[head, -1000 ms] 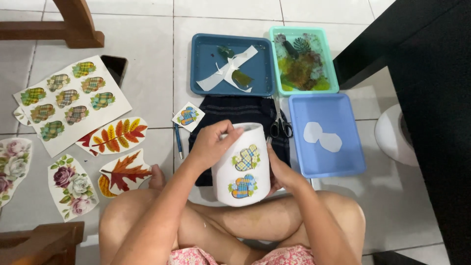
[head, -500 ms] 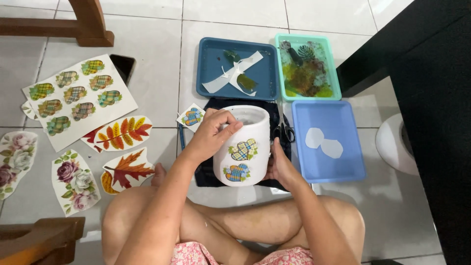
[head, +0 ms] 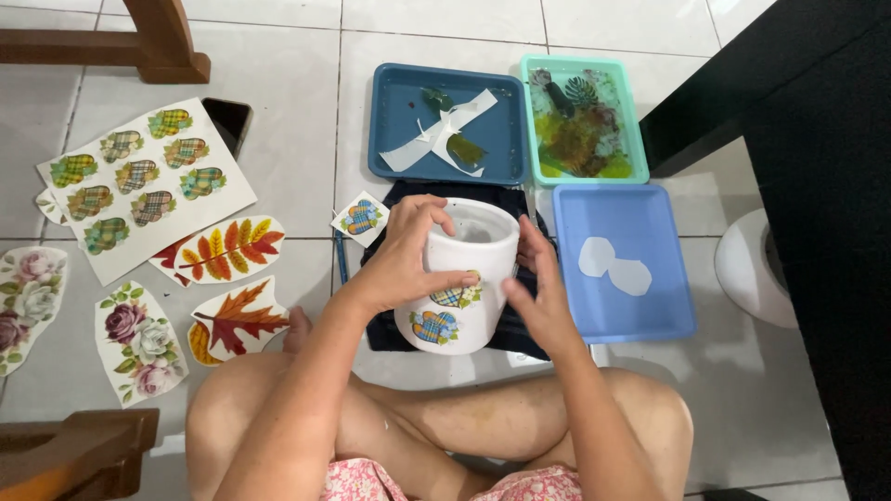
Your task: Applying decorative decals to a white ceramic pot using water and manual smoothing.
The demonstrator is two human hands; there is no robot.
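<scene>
Left hand (head: 408, 255) wraps the near-left wall of the white pot (head: 461, 278), fingers curled over the rim, thumb pressed across the upper plaid heart sticker (head: 455, 296). Right hand (head: 543, 292) lies flat against the pot's right side, fingers spread and pointing far. Pot is smooth, round, glossy white, tilted with its mouth facing up and far, resting over a dark striped cloth (head: 408, 325) on the floor; a second plaid heart sticker (head: 434, 326) sits lower on its wall.

Just left of the pot: a small cut-out heart sticker (head: 361, 217) and a blue pen (head: 341, 258). Far: dark blue plastic tray (head: 390, 139) with white paper scraps, and a mint-green tray (head: 631, 121) of water with soaked leaf prints. Right: light blue tray (head: 668, 278) holding two pale cut shapes.

Left side of floor: glossy sheet of plaid hearts (head: 139, 186), a dark phone (head: 227, 121) beside it, autumn leaf cut-outs (head: 227, 250), rose cut-outs (head: 135, 339).

Floor is glossy white tile (head: 278, 74) with grey grout. Wooden furniture leg (head: 167, 46) far left, black furniture (head: 817, 186) at right. Person sits cross-legged, bare knees near.
</scene>
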